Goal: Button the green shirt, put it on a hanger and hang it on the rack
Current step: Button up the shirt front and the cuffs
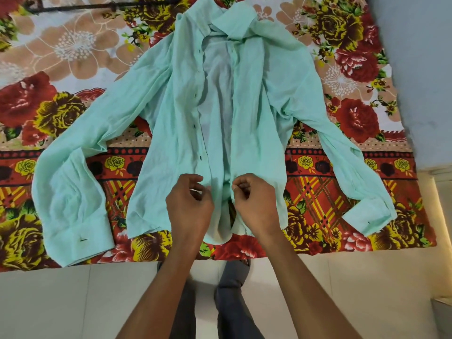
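**Head view: both hands at the hem of the open green shirt**

We see the pale mint-green long-sleeved cotton shirt [171, 113] lying flat, front up, on a bed covered by a floral sheet of red and yellow roses [61, 106]. Its collar points away from us and its sleeves spread out to either side, cuffs turned back toward the near edge. The front lies open from collar to hem, with a row of small dark buttons [201, 157] running down the edge of the left-hand panel.

Our left hand [189, 204] sits on the lower part of the button-side panel, fingers curled and pinching the fabric edge near the hem. Our right hand [254, 201] is just beside it, a narrow gap between the two, its thumb and fingers pinched on the edge of the opposite panel.

A dark, thin bar-shaped hanger [107, 6] lies on the sheet at the far left, well apart from the hands and beyond the shirt's shoulder. Below the bed edge we see a pale tiled floor [61, 302] and grey trouser legs [232, 302].
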The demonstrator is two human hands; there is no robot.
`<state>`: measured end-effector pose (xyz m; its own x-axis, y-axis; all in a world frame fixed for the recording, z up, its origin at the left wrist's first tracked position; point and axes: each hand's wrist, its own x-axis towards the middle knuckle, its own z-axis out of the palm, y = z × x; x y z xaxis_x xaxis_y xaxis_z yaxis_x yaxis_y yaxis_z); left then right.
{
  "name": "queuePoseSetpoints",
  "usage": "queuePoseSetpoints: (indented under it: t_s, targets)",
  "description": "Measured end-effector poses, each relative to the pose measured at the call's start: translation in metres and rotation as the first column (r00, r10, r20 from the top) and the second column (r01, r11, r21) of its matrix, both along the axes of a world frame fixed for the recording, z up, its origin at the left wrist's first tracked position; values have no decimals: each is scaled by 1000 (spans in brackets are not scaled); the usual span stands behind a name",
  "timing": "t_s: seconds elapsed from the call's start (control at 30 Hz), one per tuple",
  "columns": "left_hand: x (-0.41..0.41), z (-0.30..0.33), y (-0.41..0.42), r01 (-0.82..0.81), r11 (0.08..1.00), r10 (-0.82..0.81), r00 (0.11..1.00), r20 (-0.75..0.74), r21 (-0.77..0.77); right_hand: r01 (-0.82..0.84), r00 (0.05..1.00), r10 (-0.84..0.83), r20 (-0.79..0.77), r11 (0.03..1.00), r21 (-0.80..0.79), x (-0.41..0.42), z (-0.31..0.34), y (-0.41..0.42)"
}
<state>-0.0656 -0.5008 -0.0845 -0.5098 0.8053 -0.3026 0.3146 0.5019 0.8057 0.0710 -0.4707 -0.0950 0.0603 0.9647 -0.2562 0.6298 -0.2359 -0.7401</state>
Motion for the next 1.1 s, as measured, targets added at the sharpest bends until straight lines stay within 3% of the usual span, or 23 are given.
queuePoseSetpoints:
  t_s: [0.07, 0.2, 0.33, 0.4, 0.6, 0.8, 1.1]
  targets:
    - [-2, -6, 2, 60, 997, -64, 992, -107, -46, -63, 989, 45, 140, 990, 130, -6, 2, -3]
    - [-2, -17, 3, 166, 975, -196, 953, -231, -146, -176, 952, 107, 286, 957, 229, -14, 10, -6]
    - [-2, -13, 3, 179, 969, -221, 937, -270, -170, -192, 945, 138, 295, 968, 160, -14, 9, -6]
    - [-4, -8, 4, 134, 981, -163, 962, -218, -141, -148, 958, 121, 260, 985, 88, -11, 5, -4]
    - [-5, 4, 2, 11, 996, 3, 988, 153, -91, -52, 984, 44, 173, 998, 41, -13, 4, -2]
    - [4, -7, -5, -7, 998, 28, 951, 308, -67, 69, 987, -84, -136, 992, -106, -17, 8, -3]
    - [11, -9, -7, -121, 987, 159, 845, 510, -106, 119, 946, -176, -272, 970, -212, -14, 2, -1]
